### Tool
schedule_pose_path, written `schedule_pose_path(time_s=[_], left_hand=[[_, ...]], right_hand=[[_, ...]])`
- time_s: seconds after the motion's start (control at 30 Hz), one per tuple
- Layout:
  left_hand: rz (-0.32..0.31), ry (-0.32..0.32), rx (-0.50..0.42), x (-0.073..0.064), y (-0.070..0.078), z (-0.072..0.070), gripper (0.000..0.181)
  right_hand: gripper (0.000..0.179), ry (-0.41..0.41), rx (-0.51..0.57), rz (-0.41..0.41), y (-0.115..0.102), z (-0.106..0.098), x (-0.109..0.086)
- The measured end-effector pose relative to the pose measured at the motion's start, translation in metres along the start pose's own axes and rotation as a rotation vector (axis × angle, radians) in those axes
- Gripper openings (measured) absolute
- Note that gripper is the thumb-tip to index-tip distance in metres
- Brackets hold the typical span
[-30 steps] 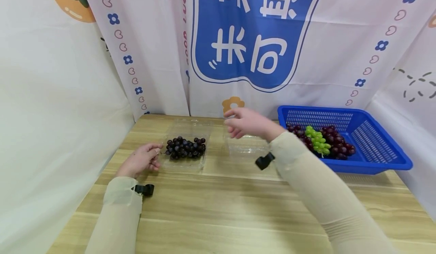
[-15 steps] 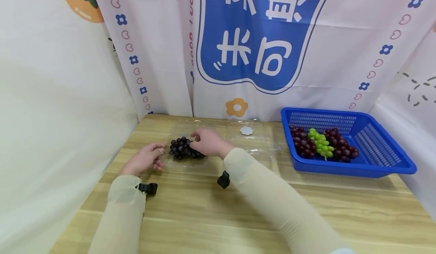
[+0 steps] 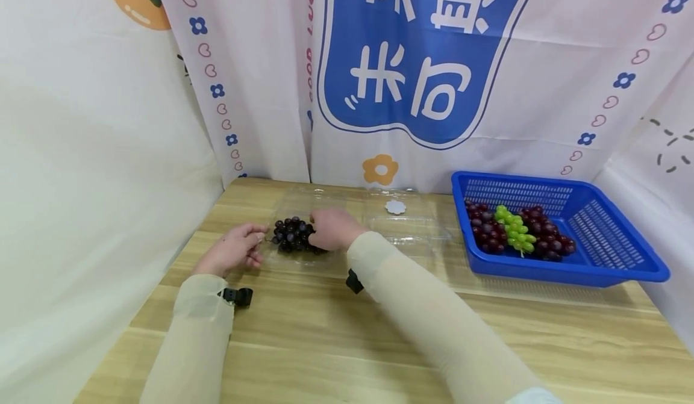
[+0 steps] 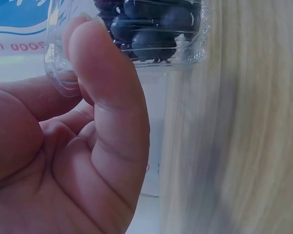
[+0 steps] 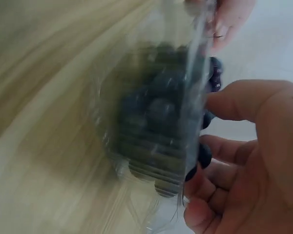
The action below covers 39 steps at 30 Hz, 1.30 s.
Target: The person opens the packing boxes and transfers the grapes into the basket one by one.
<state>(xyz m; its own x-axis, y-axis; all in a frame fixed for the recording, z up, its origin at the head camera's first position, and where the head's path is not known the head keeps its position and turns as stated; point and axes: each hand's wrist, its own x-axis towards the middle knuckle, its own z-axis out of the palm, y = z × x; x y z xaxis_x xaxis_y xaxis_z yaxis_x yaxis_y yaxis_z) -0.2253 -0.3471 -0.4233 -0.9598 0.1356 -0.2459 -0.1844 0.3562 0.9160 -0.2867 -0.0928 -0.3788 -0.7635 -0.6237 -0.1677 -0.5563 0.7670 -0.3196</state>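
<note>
A bunch of dark grapes [image 3: 291, 234] lies in a clear plastic box [image 3: 306, 261] at the left of the table. My left hand [image 3: 233, 250] pinches the box's left rim; up close, its fingers [image 4: 112, 97] stand at the clear wall with grapes behind it. Coming from the right, my right hand [image 3: 333, 229] covers the right end of the bunch. In the right wrist view its thumb and bent fingers hold grapes [image 5: 204, 155] that stick up past the rim. Part of the bunch is hidden under this hand.
Beside it stands another clear plastic box [image 3: 403, 229] with a white label [image 3: 395, 207] on its lid. A blue basket [image 3: 623, 265] at the right holds dark red grapes [image 3: 547, 235] and green grapes [image 3: 514, 229]. A printed cloth [image 3: 271, 91] hangs behind the wooden table [image 3: 303, 332].
My right hand has moved left and down from above the right-hand box onto the dark grapes. My left hand stays at the box's left rim. The head view has shifted slightly.
</note>
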Motion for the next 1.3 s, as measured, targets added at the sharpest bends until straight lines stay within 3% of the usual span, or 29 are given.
schedule_pose_path(time_s=[0.13,0.27,0.33,0.4,0.5,0.57,0.67,0.83,0.93,1.0,1.13,1.3], left_hand=[[0.001,-0.009,-0.006,-0.001,0.001,0.002,0.046],[-0.003,-0.007,-0.019,-0.002,0.000,0.002,0.045],[-0.004,-0.006,-0.022,-0.002,-0.001,0.001,0.045],[-0.006,-0.003,-0.022,-0.002,-0.001,0.001,0.045],[-0.008,0.003,-0.016,-0.002,-0.001,0.001,0.045],[-0.006,0.004,-0.011,0.000,-0.001,0.003,0.044],[-0.003,0.004,-0.010,0.001,-0.001,0.005,0.044],[-0.002,0.000,0.011,0.002,0.001,0.004,0.045],[-0.001,0.000,0.029,0.004,0.003,0.002,0.045],[0.000,0.004,0.030,0.004,0.003,0.002,0.045],[-0.011,0.012,0.025,0.003,0.003,0.002,0.043],[-0.015,0.029,0.034,0.003,0.002,0.002,0.042]], right_hand=[[0.033,-0.041,0.035,-0.026,0.004,0.001,0.002],[0.015,-0.106,-0.020,-0.136,0.006,-0.001,0.002],[0.019,-0.189,-0.065,-0.188,0.005,-0.003,0.002],[0.034,-0.284,-0.109,-0.217,0.003,-0.003,0.003],[0.062,-0.393,-0.165,-0.203,-0.001,0.001,0.006],[0.067,-0.424,-0.184,-0.172,-0.002,0.006,0.010],[0.064,-0.419,-0.119,-0.131,0.006,0.015,0.020],[0.056,-0.323,0.141,-0.252,0.019,0.008,0.024],[0.055,-0.277,0.183,-0.308,0.020,0.001,0.018],[0.059,-0.250,0.082,-0.328,0.021,0.004,0.020],[0.079,-0.195,-0.269,-0.397,0.015,0.009,0.019],[0.081,-0.129,-0.555,-0.496,0.004,0.008,0.016]])
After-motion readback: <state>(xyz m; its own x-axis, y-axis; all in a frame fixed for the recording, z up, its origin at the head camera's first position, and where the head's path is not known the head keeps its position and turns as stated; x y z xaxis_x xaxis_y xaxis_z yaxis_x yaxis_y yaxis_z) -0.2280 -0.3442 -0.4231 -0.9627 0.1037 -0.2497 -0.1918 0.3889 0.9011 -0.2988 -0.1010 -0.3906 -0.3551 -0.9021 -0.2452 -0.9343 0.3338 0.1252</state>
